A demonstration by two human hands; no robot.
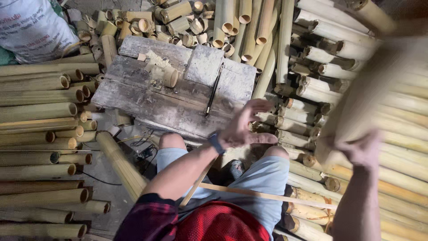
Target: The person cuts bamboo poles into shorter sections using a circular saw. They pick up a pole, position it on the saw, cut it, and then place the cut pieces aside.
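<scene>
Right hand (363,149) is gripping a blurred bamboo pole (356,98).
The pole is slanting up and away from it; left hand (245,125), spread and empty, is hovering just beside.

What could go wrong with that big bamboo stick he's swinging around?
The right hand grips a long bamboo pole that looks blurred, so it seems to be moving fast; it might bump the open left hand or slip from the fingers. It could also knock the short bamboo ring off the wooden block. Loose poles piled close by might roll underfoot.
</scene>
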